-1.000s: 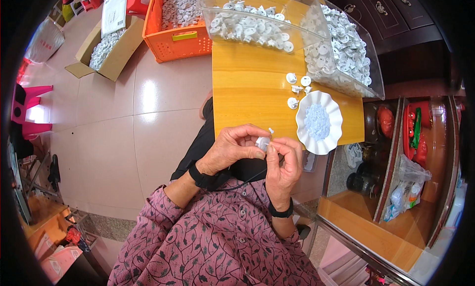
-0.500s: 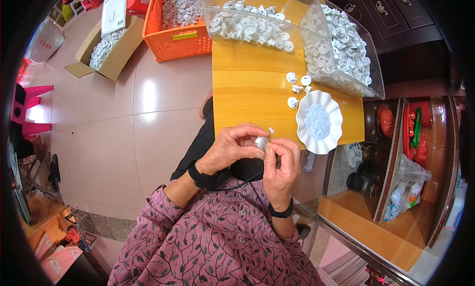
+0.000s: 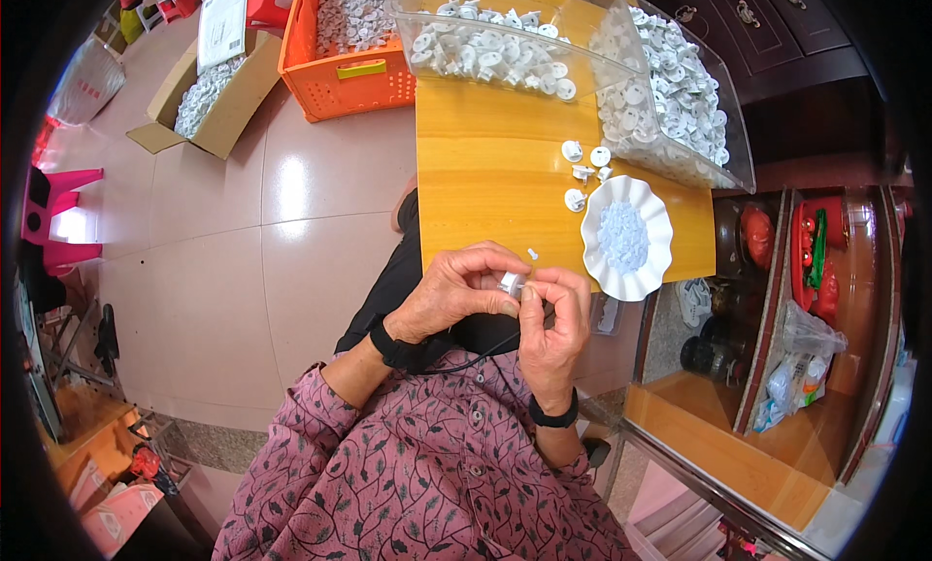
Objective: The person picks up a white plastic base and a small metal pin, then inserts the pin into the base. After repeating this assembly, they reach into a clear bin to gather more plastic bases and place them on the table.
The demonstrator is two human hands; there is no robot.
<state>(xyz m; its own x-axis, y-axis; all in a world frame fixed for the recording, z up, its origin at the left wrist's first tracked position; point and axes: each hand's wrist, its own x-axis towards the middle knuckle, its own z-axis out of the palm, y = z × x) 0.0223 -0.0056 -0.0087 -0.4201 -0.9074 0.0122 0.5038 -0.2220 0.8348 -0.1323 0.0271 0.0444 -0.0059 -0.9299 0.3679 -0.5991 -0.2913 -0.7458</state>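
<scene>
One white part (image 3: 510, 282) is gripped by left hand (image 3: 442, 294), near edge of surface (image 3: 485, 173). Slim pale tip (image 3: 521, 285) at its side is pinched by right hand (image 3: 553, 333). Part should be kept steady, tip straight, force applied gradually. Small loose piece (image 3: 533, 254) is seen on surface.

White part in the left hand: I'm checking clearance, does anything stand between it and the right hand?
Nothing visible does: the right hand has its fingertips at the white part in the left hand. A small pale piece lies beyond, on the table.
</scene>
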